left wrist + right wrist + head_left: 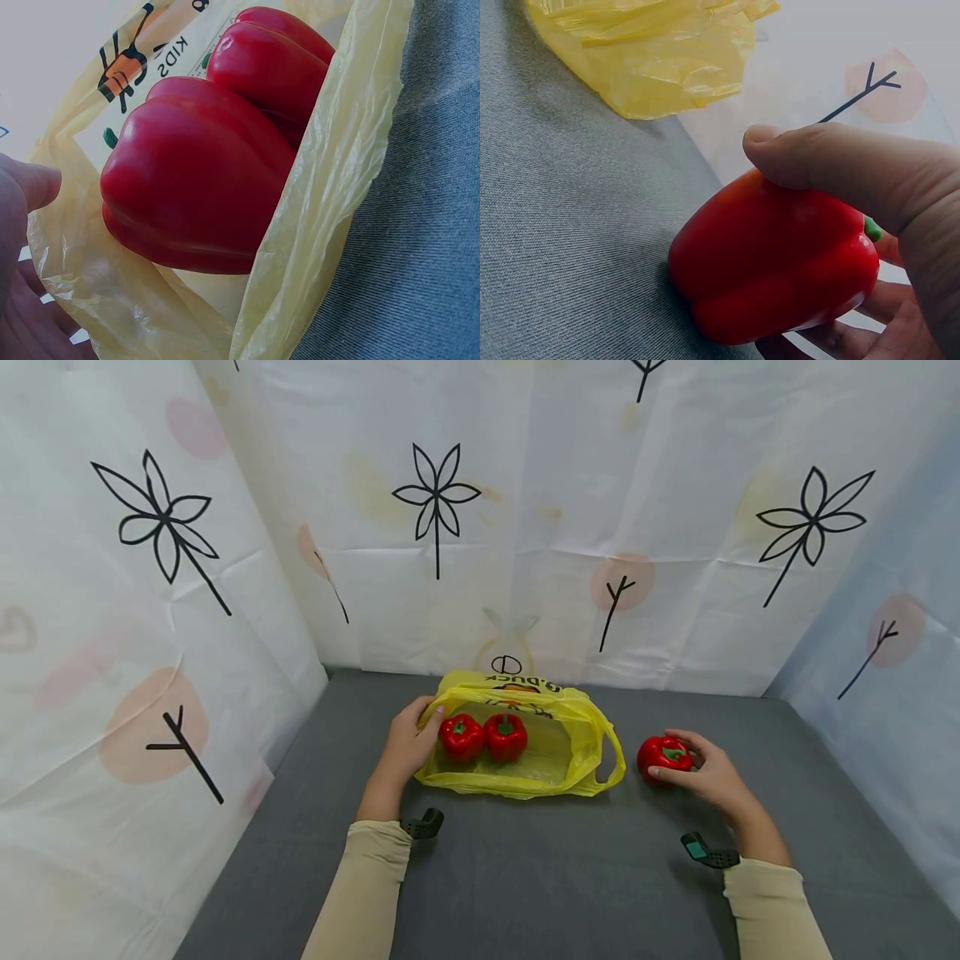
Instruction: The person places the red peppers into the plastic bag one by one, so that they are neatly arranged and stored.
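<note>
A yellow plastic bag (547, 760) lies on the table with its mouth open toward me. Inside its left half sit two red bell peppers, one on the left (461, 739) and one beside it (506, 739). My left hand (408, 743) grips the left edge of the bag's mouth; in the left wrist view the thumb (37, 184) is on the inner side and the fingers are behind the plastic. To the right of the bag, my right hand (712, 777) holds a third red bell pepper (772, 259) between thumb and fingers, low at the table.
Dark grey cloth covers the table (525, 868). White sheets printed with plants (525, 602) stand along the back and both sides. A loop handle (615, 752) of the bag reaches toward the right hand. Each wrist wears a black band.
</note>
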{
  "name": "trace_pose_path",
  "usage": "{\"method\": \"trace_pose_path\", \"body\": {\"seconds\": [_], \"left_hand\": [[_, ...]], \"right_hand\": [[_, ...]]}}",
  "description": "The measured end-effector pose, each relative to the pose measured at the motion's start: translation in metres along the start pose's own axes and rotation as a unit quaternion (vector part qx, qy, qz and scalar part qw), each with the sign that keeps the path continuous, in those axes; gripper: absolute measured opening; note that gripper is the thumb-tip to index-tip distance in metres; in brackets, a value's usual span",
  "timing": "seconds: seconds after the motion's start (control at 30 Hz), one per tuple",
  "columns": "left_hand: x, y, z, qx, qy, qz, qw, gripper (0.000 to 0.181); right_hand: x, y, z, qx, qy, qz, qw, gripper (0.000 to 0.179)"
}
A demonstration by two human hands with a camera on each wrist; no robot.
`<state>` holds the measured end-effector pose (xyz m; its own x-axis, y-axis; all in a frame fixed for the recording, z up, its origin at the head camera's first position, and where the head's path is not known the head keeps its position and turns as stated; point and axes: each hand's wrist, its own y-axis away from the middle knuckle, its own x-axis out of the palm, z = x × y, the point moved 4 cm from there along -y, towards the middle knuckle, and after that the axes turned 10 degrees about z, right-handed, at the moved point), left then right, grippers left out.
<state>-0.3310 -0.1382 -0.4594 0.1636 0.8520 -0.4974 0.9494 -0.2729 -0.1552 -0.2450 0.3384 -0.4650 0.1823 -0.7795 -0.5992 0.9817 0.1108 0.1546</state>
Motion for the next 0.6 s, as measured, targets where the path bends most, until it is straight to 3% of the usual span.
{"method": "trace_pose_path", "body": {"seconds": [0.6], "left_hand": [[-0.0001,0.0007,-0.0003,-0.005,0.004,0.002,1.0000,0.041]], "right_hand": [[0.0008,0.0004,0.0032,-0.005,0.014,-0.001,0.9999,0.088]]}}
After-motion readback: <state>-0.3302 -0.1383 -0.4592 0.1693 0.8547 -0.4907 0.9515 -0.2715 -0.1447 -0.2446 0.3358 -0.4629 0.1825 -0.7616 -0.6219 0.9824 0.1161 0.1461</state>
